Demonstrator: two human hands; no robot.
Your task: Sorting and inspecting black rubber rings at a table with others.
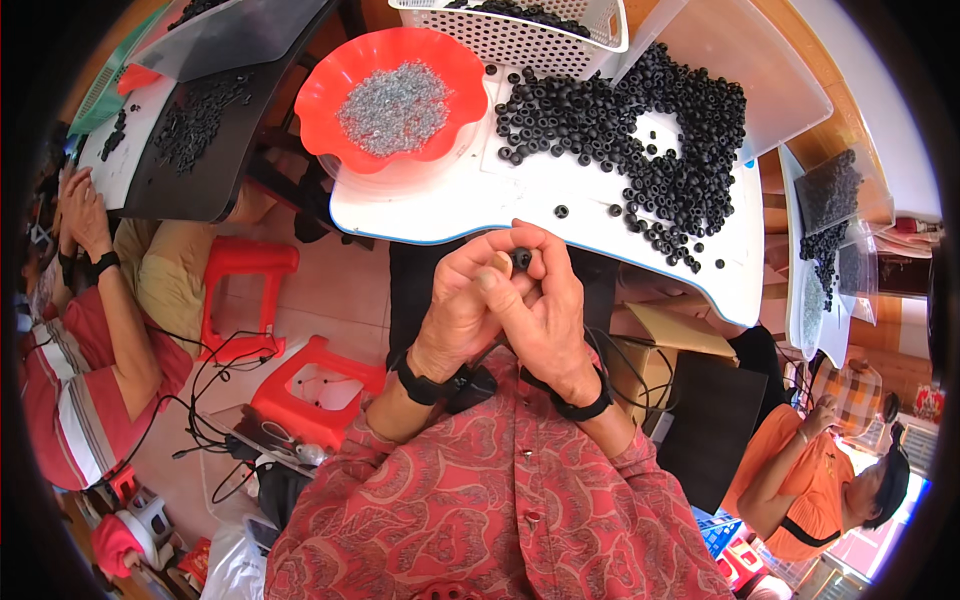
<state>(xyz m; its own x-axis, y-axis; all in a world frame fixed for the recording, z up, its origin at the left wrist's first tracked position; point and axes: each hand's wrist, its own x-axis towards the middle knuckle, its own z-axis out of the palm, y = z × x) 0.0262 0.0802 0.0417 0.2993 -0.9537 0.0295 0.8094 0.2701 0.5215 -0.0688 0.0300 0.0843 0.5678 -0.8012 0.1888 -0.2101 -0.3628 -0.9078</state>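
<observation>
black rubber ring (521,259) sits pinched between the fingertips of my left hand (462,305) and right hand (545,310), just near of the white surface (450,205); its hole faces me, both hands equally close.

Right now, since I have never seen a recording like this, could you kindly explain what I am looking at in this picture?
The one picture comes from a wide fisheye camera worn on a person's head, looking down, so edges bend. No machine here: the left hand and right hand meet before the chest, pinching a small black ring together. Ahead is a white table bearing a heap of black rings, a red bowl of small grey metal bits and a white basket. Co-workers sit at either side.
</observation>
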